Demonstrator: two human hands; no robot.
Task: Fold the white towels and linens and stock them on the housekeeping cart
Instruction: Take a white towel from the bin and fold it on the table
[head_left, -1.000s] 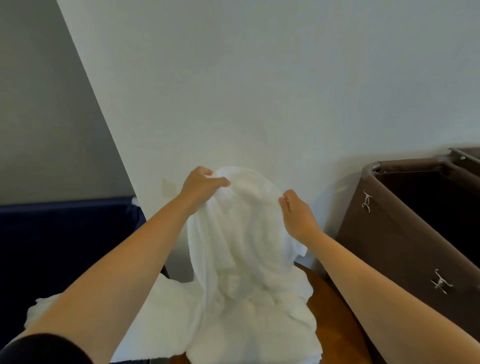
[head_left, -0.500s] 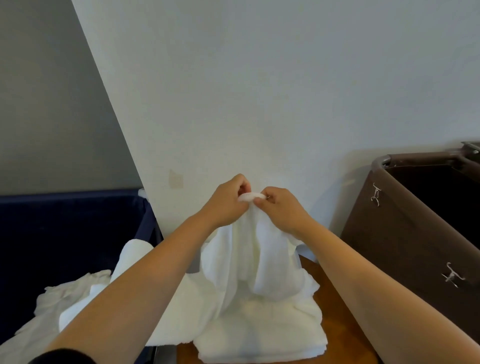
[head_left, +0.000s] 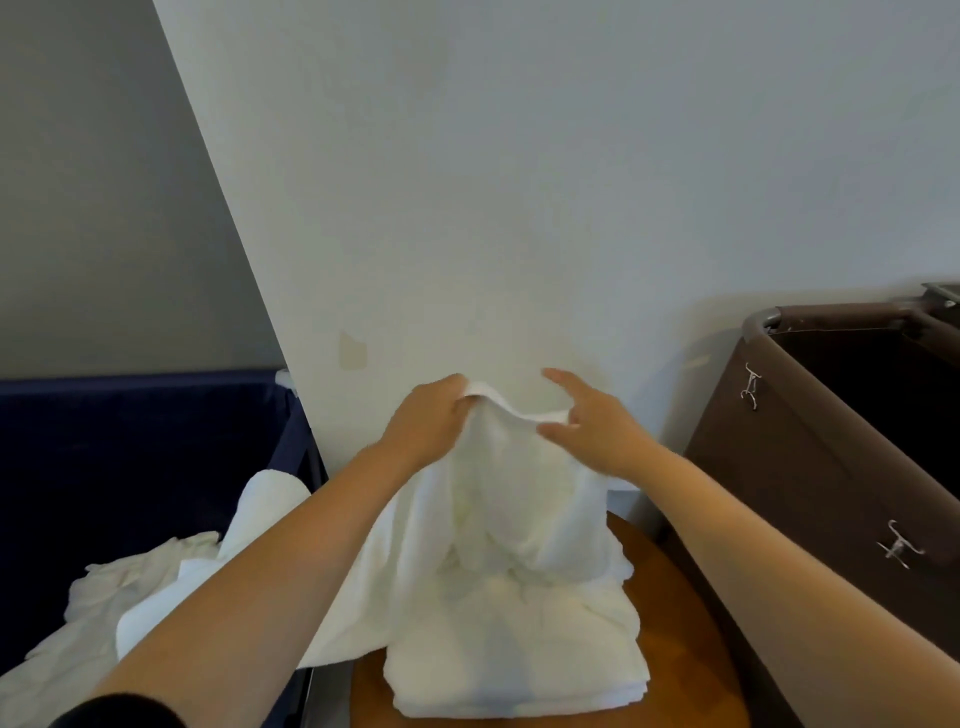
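A white towel (head_left: 498, 499) hangs in front of the wall, its lower part draped onto a stack of folded white towels (head_left: 519, 675) on a round wooden table (head_left: 691, 623). My left hand (head_left: 426, 421) grips the towel's top edge at the left. My right hand (head_left: 592, 421) is at the right end of that edge with its fingers spread and straight. The edge lies across its thumb and sags between the two hands.
A navy fabric bin (head_left: 130, 441) stands at the left, with loose white linens (head_left: 104, 613) spilling over its near side. A brown cart bag (head_left: 810, 467) with metal hooks stands at the right. The white wall is close behind the towel.
My hands met at the towel's top edge half a second ago. They have since moved apart, and my right hand's fingers have opened out from a pinch.
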